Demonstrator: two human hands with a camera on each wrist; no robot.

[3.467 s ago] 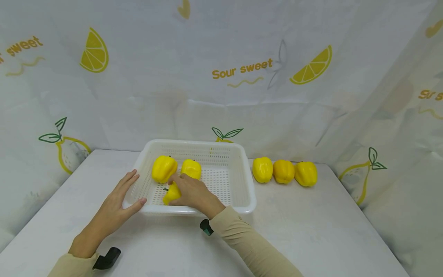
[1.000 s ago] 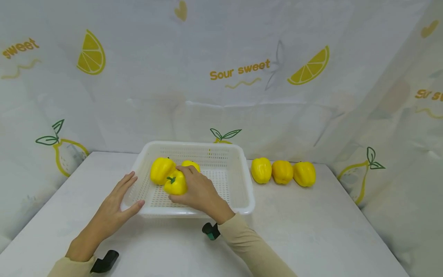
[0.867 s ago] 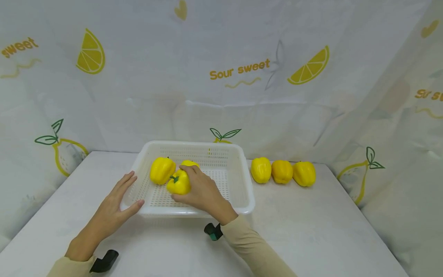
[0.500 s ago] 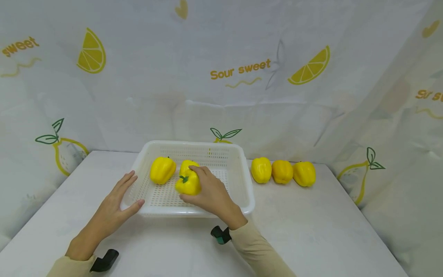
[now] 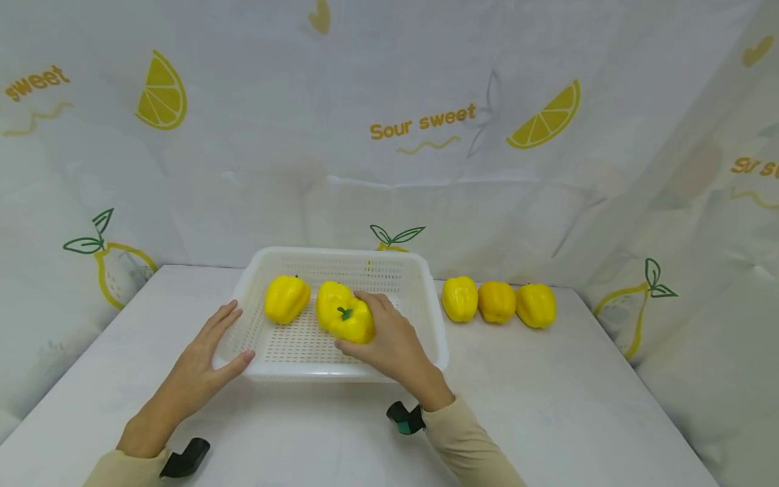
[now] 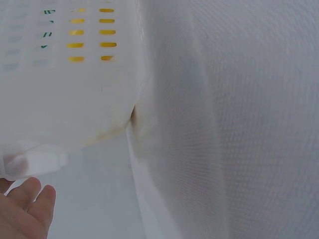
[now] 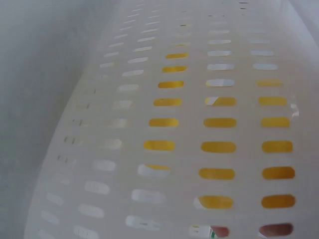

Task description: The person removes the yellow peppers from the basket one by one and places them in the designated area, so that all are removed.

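Note:
My right hand [image 5: 395,341] holds a yellow bell pepper [image 5: 356,323] inside the white slotted basket [image 5: 292,369]. The green stem points up, with the thumb in front and fingers at the right. Just behind it, partly covered, is another yellow bell pepper [image 5: 329,299]. A third yellow pepper [image 5: 287,299] lies at the basket's left. My left hand [image 5: 191,372] rests against the basket's front left corner, fingers fairly straight along the side and thumb at the front rim. In the left wrist view its fingers [image 6: 42,204] show below the rim. Yellow shows through the basket wall [image 7: 192,159] in the right wrist view.
Right of the basket, three more bell peppers stand in a row: a yellow one [image 5: 459,299], an orange-yellow one [image 5: 497,302] and a yellow one [image 5: 535,306]. A white lemon-print sheet [image 5: 274,149] hangs behind the white table [image 5: 548,406].
Gripped in my right hand, the pepper has come up from the basket's front left and moved rightward, ending in front of the middle pepper. My left hand has stayed at the corner.

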